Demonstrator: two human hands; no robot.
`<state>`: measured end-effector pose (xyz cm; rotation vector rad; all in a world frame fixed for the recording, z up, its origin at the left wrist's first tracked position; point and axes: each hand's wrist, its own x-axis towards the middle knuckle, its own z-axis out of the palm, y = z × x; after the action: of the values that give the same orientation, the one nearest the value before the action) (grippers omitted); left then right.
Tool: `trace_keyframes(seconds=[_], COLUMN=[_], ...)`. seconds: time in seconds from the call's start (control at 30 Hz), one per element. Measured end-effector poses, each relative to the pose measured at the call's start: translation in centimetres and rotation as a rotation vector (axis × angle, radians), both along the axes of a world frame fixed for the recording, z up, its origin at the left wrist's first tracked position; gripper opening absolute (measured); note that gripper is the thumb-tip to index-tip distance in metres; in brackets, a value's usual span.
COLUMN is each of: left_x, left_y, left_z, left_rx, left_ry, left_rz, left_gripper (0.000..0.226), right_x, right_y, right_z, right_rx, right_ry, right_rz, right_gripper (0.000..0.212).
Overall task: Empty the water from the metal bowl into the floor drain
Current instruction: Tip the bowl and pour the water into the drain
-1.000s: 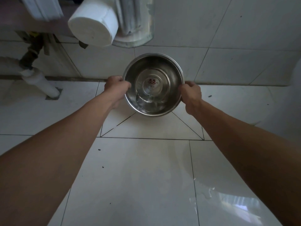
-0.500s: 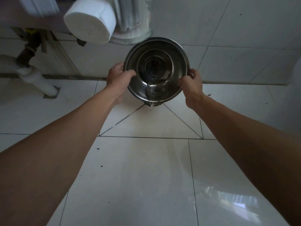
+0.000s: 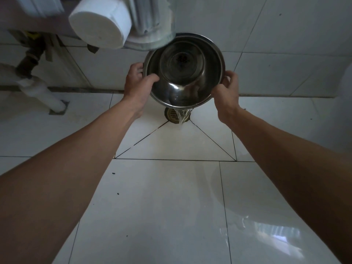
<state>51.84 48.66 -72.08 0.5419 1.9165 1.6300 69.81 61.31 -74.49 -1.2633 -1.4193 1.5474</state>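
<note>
Now both hands (image 3: 140,86) (image 3: 226,92) grip the metal bowl (image 3: 183,70), mouth tipped toward the camera, water (image 3: 182,116) spilling onto the floor drain (image 3: 172,114)

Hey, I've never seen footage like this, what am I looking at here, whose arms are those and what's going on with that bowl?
There is no machine here. A person wears a wide-angle camera on the head, so you look forward and down along their own two bare arms.

The left hand and the right hand grip opposite sides of a metal bowl's rim. The bowl is tipped toward the camera, and water runs off its near lip onto a round floor drain set in the white tiled floor.

Above the bowl, a white roll of paper sits by some pipes. At the left, a white pipe goes into the floor.
</note>
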Motion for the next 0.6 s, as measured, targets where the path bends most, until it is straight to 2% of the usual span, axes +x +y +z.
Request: trace_keyframes(seconds=[0.23, 0.6], left_x=[0.27, 0.24], left_y=[0.29, 0.62], left_z=[0.32, 0.39], left_rx=[0.015, 0.066], left_ry=[0.029, 0.034], left_rz=[-0.033, -0.002], left_gripper=[0.053, 0.039], right_x=[0.21, 0.1], right_y=[0.31, 0.16], right_z=[0.37, 0.75], right_rx=[0.013, 0.026], right_ry=[-0.01, -0.008], right_rz=[-0.021, -0.055], right_gripper=[0.061, 0.057])
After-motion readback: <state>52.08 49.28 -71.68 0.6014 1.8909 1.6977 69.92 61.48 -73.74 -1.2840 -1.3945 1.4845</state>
